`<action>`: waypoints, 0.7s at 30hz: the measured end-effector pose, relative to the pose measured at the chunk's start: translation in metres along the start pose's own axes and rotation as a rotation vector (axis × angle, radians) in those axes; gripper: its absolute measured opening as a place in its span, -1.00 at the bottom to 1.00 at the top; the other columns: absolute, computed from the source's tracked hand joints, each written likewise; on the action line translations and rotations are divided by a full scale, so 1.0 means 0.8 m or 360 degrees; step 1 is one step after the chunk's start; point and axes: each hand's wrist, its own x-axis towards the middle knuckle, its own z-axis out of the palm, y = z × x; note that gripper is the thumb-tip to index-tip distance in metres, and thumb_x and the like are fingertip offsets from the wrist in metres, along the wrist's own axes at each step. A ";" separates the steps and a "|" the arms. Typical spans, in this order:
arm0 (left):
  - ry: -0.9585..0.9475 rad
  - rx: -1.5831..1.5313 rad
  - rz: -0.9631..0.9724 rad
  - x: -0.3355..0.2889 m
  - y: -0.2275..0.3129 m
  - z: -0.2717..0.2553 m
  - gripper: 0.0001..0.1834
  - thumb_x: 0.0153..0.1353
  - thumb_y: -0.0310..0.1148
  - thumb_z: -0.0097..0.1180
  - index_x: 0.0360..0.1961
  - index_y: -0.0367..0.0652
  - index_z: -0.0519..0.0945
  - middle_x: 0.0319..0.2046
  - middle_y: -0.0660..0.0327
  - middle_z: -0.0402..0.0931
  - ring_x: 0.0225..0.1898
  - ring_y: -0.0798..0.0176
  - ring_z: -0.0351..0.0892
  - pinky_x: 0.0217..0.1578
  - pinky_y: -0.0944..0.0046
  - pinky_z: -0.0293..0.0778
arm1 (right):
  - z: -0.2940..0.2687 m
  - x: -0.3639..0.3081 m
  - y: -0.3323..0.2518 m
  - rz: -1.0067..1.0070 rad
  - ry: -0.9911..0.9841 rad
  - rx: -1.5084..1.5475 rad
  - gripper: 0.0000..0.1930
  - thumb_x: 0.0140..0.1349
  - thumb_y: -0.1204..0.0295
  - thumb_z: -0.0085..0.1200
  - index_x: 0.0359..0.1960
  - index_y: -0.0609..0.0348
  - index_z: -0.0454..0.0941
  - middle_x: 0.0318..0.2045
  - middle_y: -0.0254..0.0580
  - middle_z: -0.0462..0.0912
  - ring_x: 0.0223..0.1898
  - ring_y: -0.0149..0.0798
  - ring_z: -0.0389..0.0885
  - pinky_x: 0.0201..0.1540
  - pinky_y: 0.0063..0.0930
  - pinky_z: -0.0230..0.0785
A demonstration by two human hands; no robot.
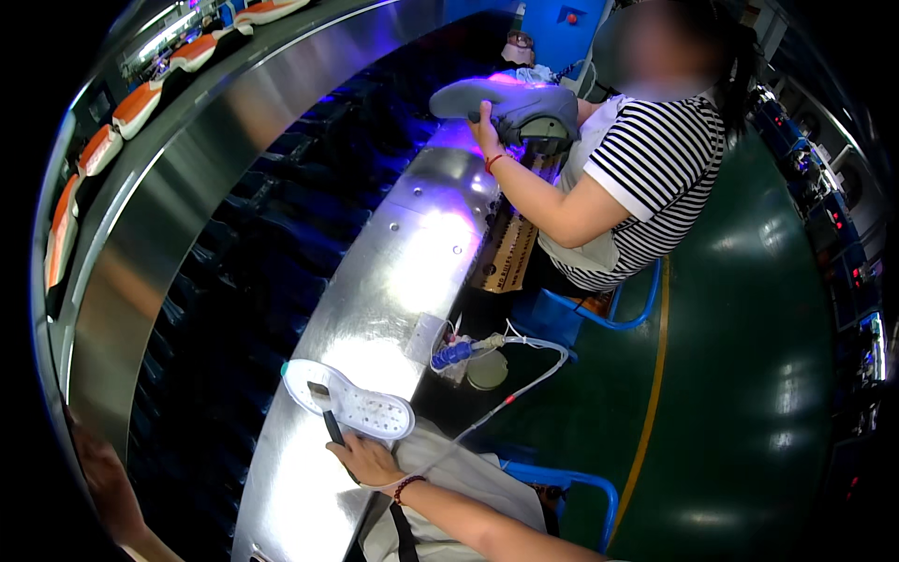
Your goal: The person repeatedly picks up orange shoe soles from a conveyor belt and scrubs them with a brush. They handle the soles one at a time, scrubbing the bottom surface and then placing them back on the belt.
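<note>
On the metal bench (375, 272) lies a white shoe sole (370, 409), its inner face up and dotted with small holes. My right hand (368, 459) is closed around the black handle of a brush (331, 423). The brush's flat tip rests over the sole's rounded far-left end. A thin clear tube (468, 428) runs to this hand. At the far lower left, my left hand (101, 464) reaches up beside the conveyor's edge, away from the sole. It is dim and stretched by the lens, so its fingers do not show clearly.
A conveyor (178, 140) curves along the left, carrying several orange-and-white soles (138, 106). A seated person (646, 178) across the bench holds a grey shoe (510, 103). A blue tube fitting (451, 355) hangs at the bench edge, near a blue chair (581, 480).
</note>
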 end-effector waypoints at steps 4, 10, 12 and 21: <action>-0.0686 0.0203 -0.0218 -0.016 0.039 -0.103 -0.50 -0.05 -0.26 -0.06 -0.08 -0.32 0.25 -0.26 0.04 0.30 -0.20 0.16 0.32 -0.09 0.21 0.16 | 0.000 0.001 -0.002 -0.0027 0.0009 -0.0016 -0.73 0.00 0.48 -0.14 -0.19 0.05 0.37 -0.46 -0.12 0.31 -0.65 -0.22 0.42 -0.62 -0.44 0.31; -0.0848 0.0021 -0.0096 -0.087 -0.019 -0.120 -0.32 -0.13 -0.43 0.14 0.04 -0.25 0.10 -0.04 0.05 0.14 -0.02 0.16 0.23 -0.03 0.14 0.18 | 0.004 0.004 -0.007 0.0071 -0.0019 0.0026 -0.77 0.04 0.41 -0.14 -0.21 -0.03 0.33 -0.42 -0.11 0.31 -0.59 -0.12 0.42 -0.56 -0.33 0.33; -0.1058 -0.0116 -0.0101 -0.100 -0.026 -0.118 -0.19 -0.15 -0.34 0.19 0.11 -0.18 0.01 0.08 0.05 0.02 0.08 0.08 0.10 0.02 -0.04 0.07 | 0.005 0.004 -0.004 0.0075 0.0115 0.0076 -0.82 0.05 0.37 -0.12 -0.26 -0.03 0.34 -0.44 -0.11 0.31 -0.55 -0.09 0.42 -0.54 -0.30 0.32; -0.0616 -0.0169 -0.0400 -0.193 -0.031 -0.198 -0.06 -0.28 0.20 0.10 0.09 -0.12 0.11 -0.02 -0.06 0.19 -0.03 -0.11 0.25 -0.06 -0.28 0.10 | -0.036 -0.001 0.002 -0.0102 0.0202 0.0379 -0.77 0.09 0.37 -0.14 -0.22 0.16 0.31 -0.34 -0.05 0.36 -0.34 -0.07 0.40 -0.31 -0.34 0.26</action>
